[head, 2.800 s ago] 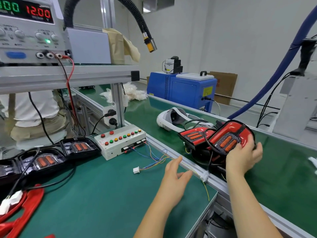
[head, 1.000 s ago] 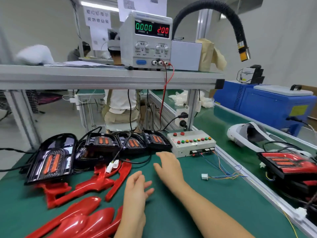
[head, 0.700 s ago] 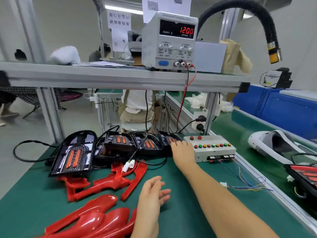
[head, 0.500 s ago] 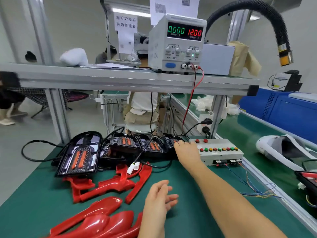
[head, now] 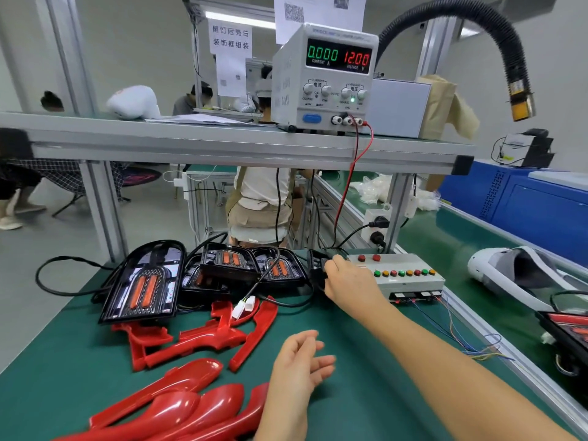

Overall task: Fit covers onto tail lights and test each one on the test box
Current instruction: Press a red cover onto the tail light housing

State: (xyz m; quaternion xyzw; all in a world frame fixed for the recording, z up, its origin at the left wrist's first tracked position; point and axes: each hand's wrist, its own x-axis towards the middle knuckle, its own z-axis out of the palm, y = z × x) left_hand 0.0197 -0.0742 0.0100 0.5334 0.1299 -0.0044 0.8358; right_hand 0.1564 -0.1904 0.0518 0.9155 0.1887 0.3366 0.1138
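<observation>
**Right hand (head: 346, 281) takes hold of the end tail light (head: 318, 262) by the test box (head: 402, 276)**

The green desk (head: 366, 393) carries it all. High above the test box, on the shelf, the power supply (head: 324, 78) reads 0.000 and 12.00. Left of the test box runs a row of black tail lights (head: 235, 272), orange lenses up and cables trailing. The red covers (head: 197, 338) lie loose on the desk, nearer me and to the left of the box. The end tail light sits just beside the box's left side, and the right hand's fingers are curled on its edge. The left hand (head: 302, 367) hovers low in front of the box, fingers relaxed, holding nothing. A white connector (head: 243, 305) rests on the covers
</observation>
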